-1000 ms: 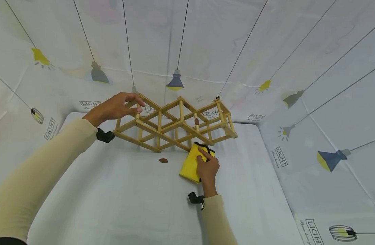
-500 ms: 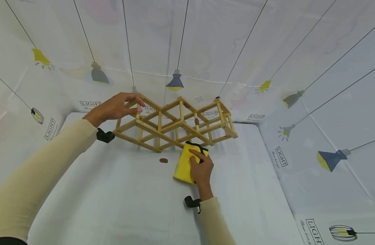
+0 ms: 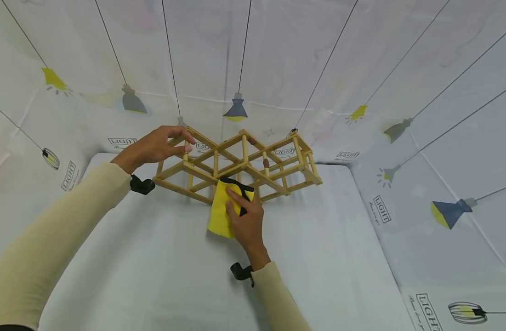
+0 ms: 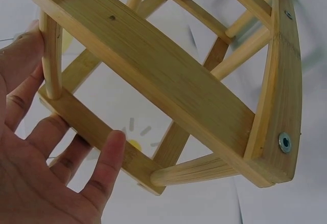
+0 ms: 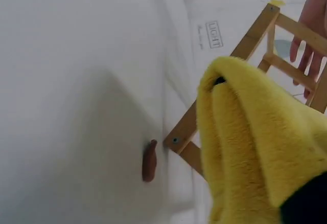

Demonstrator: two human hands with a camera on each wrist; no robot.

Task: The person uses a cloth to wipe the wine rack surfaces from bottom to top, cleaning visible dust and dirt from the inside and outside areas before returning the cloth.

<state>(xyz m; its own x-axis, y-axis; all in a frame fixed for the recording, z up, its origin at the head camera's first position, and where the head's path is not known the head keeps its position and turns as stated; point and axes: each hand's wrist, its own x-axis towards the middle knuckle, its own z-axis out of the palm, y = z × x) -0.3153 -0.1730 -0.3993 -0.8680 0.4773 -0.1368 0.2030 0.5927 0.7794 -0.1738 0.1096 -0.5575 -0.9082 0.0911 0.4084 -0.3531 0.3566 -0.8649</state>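
A folding wooden lattice rack point(image 3: 245, 166) of slats and dowels stands on the white-covered table. My left hand point(image 3: 155, 146) holds its left end; in the left wrist view the thumb and fingers lie around an end dowel point(image 4: 51, 55). My right hand point(image 3: 247, 223) grips a folded yellow cloth point(image 3: 221, 214) with black edging, its upper edge overlapping the rack's lower front slats in the head view. In the right wrist view the plush cloth point(image 5: 250, 132) covers part of the rack, and a small brown piece point(image 5: 149, 161) lies on the table beside a rack corner.
Brown spots point(image 3: 266, 163) show on a dowel at the rack's right half. Behind it hangs a white backdrop point(image 3: 277, 55) printed with lamps. The table's right edge point(image 3: 374, 239) runs along the backdrop.
My right hand has moved left and a little up with the yellow cloth, over the rack's lower front. The cloth now hides the brown piece in the head view. My left hand stays put.
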